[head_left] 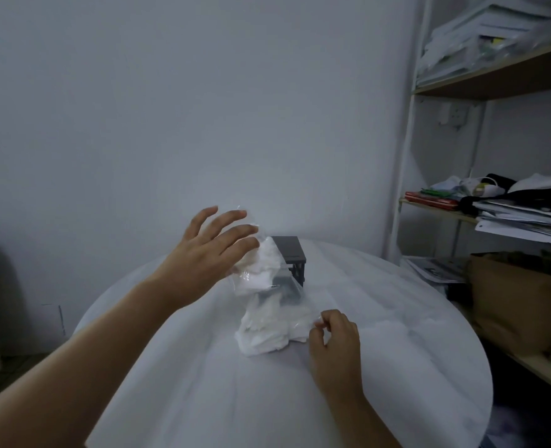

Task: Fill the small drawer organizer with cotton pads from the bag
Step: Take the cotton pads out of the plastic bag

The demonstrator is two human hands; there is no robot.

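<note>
A clear plastic bag (269,305) full of white cotton pads (267,331) stands tilted on the round white table (397,367). My left hand (203,250) is raised beside the bag's upper end, fingers spread and straight, touching the plastic. My right hand (334,337) pinches the bag's lower right edge between thumb and fingers. Behind the bag sits the small dark grey drawer organizer (291,253), partly hidden by the bag; I cannot tell what its drawers hold.
A white metal shelf unit (406,176) stands at the right, loaded with papers, folders and a cardboard box (519,305). A pale wall lies behind the table. A dark object sits at the far left edge.
</note>
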